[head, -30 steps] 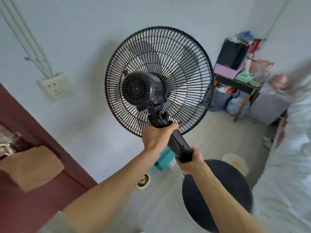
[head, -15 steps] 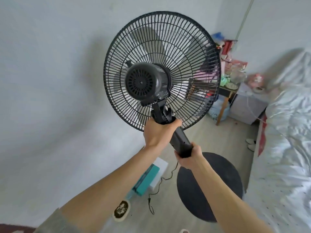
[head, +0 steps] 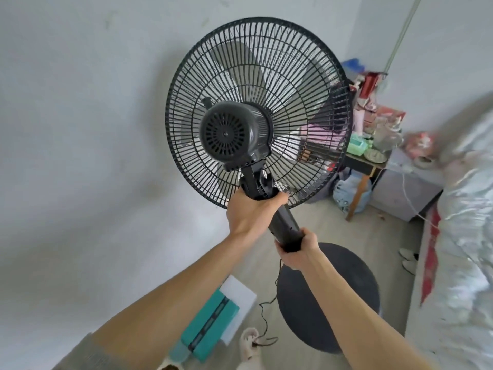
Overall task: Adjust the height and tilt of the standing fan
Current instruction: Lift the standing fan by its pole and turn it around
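**Two Hands Clamped on the Fan Neck and Column**

Two hands are engaged on the standing fan (head: 256, 116), which is positioned in front of a pale wall (head: 80, 129), its round base (head: 328, 297) resting on the floor. The rear of the motor housing (head: 232, 134) is presented to the camera, with the wire guard (head: 306, 76) behind it.

The left hand (head: 250, 212) is closed around the neck joint (head: 257, 186) directly under the motor housing; this grip is clamped, thumb on the near side. The right hand (head: 298, 249) is wrapped around the lower end of the black column section (head: 284, 225), fingers curled shut upon it.

A power cord (head: 269, 303) is seen trailing beside the base. A teal and white box (head: 213, 321) lies on the floor near the wall. A cluttered surface (head: 368, 161) is located behind the guard, and a bed (head: 458, 236) is seen along the right edge.
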Demonstrator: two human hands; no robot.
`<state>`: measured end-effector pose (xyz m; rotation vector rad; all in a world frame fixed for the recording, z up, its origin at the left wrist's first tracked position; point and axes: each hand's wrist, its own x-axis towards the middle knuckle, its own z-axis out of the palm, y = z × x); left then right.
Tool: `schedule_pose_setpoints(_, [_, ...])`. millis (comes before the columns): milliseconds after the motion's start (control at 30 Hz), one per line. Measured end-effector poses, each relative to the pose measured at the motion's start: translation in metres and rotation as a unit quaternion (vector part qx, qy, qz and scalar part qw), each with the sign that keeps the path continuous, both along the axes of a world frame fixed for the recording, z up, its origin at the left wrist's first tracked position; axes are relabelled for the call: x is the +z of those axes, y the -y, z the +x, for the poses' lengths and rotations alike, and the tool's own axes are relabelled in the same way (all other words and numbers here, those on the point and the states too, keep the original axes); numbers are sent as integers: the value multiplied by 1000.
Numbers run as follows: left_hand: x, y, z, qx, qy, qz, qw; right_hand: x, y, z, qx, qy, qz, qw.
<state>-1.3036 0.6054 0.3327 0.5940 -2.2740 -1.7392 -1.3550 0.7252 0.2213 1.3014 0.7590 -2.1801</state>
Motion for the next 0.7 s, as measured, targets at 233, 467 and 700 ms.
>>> schedule_pose_setpoints(233, [0,2,-120,-33,1,-6,999,5,0,-110,-31,-1,-9,999])
schedule_pose_setpoints(467, [-8,-11,-210,-60,0,-19,998,-3,-16,-196,-51,2,-20,999])
schedule_pose_setpoints(700, [-16,-37,-281,-43,25,-44,998,-17,-40,-269,-20,25,-26,999])
